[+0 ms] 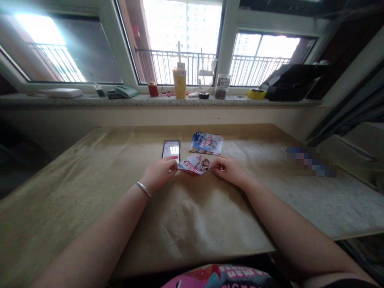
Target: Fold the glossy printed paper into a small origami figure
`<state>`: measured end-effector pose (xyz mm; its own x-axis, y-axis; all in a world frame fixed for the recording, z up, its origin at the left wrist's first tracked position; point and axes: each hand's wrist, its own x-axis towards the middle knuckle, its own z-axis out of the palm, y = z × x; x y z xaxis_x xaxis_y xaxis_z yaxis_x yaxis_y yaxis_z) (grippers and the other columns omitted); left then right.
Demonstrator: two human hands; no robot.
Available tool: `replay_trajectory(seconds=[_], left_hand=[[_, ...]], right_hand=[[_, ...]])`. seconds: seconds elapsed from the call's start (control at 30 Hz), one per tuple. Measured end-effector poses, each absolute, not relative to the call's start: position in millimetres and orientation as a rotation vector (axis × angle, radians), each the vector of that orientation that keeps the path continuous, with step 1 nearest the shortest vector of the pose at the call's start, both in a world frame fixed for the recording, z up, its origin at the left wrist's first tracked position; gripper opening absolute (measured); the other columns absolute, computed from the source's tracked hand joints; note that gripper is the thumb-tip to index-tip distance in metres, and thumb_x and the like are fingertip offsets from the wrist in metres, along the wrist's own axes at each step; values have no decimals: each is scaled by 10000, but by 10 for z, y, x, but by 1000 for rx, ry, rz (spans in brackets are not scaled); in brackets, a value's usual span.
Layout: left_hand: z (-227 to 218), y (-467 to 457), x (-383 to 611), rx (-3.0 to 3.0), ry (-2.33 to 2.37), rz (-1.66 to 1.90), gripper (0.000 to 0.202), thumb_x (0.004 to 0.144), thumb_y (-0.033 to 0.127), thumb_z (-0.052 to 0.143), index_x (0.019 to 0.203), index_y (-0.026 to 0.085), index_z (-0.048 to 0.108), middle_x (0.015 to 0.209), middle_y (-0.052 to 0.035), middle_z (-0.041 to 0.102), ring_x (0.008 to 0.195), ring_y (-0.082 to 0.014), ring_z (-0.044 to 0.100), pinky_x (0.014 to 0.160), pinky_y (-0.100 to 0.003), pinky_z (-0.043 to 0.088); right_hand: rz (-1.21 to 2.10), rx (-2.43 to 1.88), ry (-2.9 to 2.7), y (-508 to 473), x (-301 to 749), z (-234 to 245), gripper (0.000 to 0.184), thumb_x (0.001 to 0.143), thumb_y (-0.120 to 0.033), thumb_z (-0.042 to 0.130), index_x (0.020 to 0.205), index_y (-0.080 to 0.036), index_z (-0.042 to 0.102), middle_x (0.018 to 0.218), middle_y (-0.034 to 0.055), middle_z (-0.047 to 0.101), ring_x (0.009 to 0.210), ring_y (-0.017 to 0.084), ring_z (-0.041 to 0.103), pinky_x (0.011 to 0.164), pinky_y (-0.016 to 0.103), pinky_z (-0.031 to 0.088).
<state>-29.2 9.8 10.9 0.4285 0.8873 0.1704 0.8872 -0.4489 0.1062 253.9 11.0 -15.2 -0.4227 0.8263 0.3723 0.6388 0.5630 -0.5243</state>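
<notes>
A thin, colourful printed piece [196, 164] with red and white lettering is held just above the table between my two hands. It looks bent, with a dip along its lower edge; whether it is a leaflet or a packet I cannot tell. My left hand [160, 172] pinches its left end, close to the phone's lower edge. At the right end, my right hand [229, 170] has its fingers closed on the edge. Just beyond lies a stack of similar printed pieces [207, 143], mostly blue on top. The phone [171, 150] lies face up with its screen lit.
A tan cover lies over the table [168, 228]. A blurred-out patch [310, 161] lies at the right. On the windowsill [120, 101] stand a yellow drink cup [180, 85], a red jar [153, 89], yellow tape [257, 94] and a black bag-like item [289, 84].
</notes>
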Motion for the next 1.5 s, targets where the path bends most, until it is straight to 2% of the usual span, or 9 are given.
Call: replay_trajectory(seconds=[0.1, 0.23, 0.43, 0.6, 0.9, 1.17, 1.33, 1.5], left_hand=[[85, 87, -273, 2701, 1564, 342, 176, 841, 268, 460, 840, 212, 627, 983, -27, 614, 793, -152, 588, 681, -246, 432], [47, 111, -283, 2737, 1467, 305, 180, 847, 244, 473, 913, 230, 640, 1052, -33, 597, 898, -167, 589, 771, -264, 453], [68, 101, -246, 2920, 1221, 326, 174, 857, 236, 503, 947, 217, 650, 983, -52, 615, 950, -191, 556, 860, -316, 442], [69, 50, -184, 2999, 967, 305, 209, 877, 243, 488, 992, 228, 662, 984, -46, 636, 930, -187, 543, 850, -322, 442], [75, 13, -174, 2916, 876, 247, 223, 860, 325, 542, 1021, 226, 660, 1056, -48, 634, 979, -184, 563, 883, -307, 451], [74, 6, -171, 2921, 817, 276, 163, 835, 292, 563, 932, 200, 656, 978, -42, 648, 928, -174, 582, 840, -284, 471], [83, 7, -173, 2894, 820, 268, 143, 831, 278, 560, 902, 198, 654, 976, -43, 643, 941, -174, 578, 847, -282, 468], [88, -16, -160, 2885, 789, 284, 209, 826, 304, 576, 999, 218, 656, 1006, -45, 641, 952, -182, 575, 858, -297, 460]], right_hand=[[420, -1059, -2264, 95, 2546, -129, 54, 748, -144, 559, 734, -180, 597, 783, 26, 580, 719, 135, 539, 642, 239, 422], [487, -1008, -2352, 97, 2551, -143, 90, 708, -88, 571, 718, -175, 593, 781, 22, 576, 700, 126, 545, 625, 223, 420], [400, -979, -2416, 80, 2491, -154, 130, 721, -81, 549, 748, -181, 628, 837, 40, 600, 761, 142, 565, 688, 244, 443], [361, -966, -2515, 58, 2461, -146, 193, 746, -97, 546, 836, -213, 671, 926, 49, 628, 883, 171, 585, 799, 289, 460], [367, -874, -2577, 49, 2517, -110, 134, 754, -224, 630, 872, -202, 691, 919, 60, 661, 905, 181, 598, 841, 308, 470], [392, -743, -2594, 51, 2471, -148, 146, 750, -208, 647, 877, -219, 718, 947, 58, 658, 913, 177, 606, 881, 324, 469], [414, -720, -2547, 76, 2467, -191, 144, 773, -162, 605, 848, -210, 719, 912, 56, 667, 871, 163, 615, 833, 303, 493], [428, -691, -2509, 69, 2435, -203, 140, 770, -139, 586, 819, -193, 705, 901, 57, 677, 861, 162, 621, 836, 304, 496]])
